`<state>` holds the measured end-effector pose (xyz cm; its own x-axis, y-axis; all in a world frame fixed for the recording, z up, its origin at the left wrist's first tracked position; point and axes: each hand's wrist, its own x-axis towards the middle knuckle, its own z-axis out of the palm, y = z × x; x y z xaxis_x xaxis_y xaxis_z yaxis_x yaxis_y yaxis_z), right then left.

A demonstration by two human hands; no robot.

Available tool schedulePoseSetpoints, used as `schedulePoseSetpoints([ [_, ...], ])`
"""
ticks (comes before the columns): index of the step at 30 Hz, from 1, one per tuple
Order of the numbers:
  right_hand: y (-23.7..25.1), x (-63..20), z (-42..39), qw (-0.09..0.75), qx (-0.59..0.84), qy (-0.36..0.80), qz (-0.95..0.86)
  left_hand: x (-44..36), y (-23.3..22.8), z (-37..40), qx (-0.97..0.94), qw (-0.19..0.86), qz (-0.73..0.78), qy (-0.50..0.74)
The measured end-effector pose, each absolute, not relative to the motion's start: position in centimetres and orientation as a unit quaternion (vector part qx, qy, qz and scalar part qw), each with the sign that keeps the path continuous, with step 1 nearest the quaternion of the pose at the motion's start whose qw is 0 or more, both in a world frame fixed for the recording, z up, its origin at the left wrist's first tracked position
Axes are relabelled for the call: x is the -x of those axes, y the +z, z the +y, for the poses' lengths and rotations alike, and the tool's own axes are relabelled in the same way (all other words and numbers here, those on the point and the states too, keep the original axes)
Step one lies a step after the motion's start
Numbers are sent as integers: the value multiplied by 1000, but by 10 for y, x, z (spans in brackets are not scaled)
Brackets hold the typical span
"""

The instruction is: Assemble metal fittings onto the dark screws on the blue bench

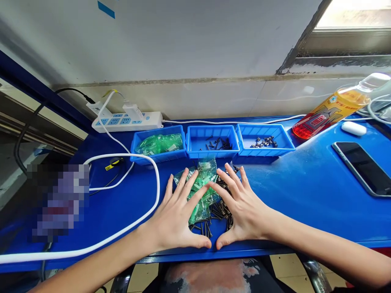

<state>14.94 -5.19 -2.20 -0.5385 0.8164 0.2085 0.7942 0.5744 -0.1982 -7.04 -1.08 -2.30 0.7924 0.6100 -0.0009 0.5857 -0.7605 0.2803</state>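
My left hand [175, 217] lies with fingers spread over the left side of a pile on the blue table. Opposite it, my right hand [244, 207] is spread along the pile's right side, and the two thumbs nearly meet at the front. Between them are green clear plastic packets [203, 193] and loose dark screws [217, 209]. My fingers cover part of the pile. Behind it stand three blue bins: the left bin [159, 156] has green packets, the middle bin [213, 154] a few dark screws, and the right bin [265, 151] small metal pieces.
A white power strip [146, 121] sits at the back left. A thick white cable [157, 179] loops across the table's left side. On the right are a tilted drink bottle [332, 108], a white earbud case [353, 128] and a phone [363, 167]. A wall [183, 44] rises behind.
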Motion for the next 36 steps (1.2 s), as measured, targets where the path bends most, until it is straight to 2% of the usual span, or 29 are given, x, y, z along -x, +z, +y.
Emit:
schedulePoseSetpoints([
  [23,-25,-175,-60,145,475,22,-868,26,-18,-1,-956,181,227,49],
  [31,-23,-174,-61,186,475,0,-860,29,-22,3,-960,152,212,106],
  [36,-22,-174,-68,254,466,-54,-846,31,-20,3,-953,100,216,186],
])
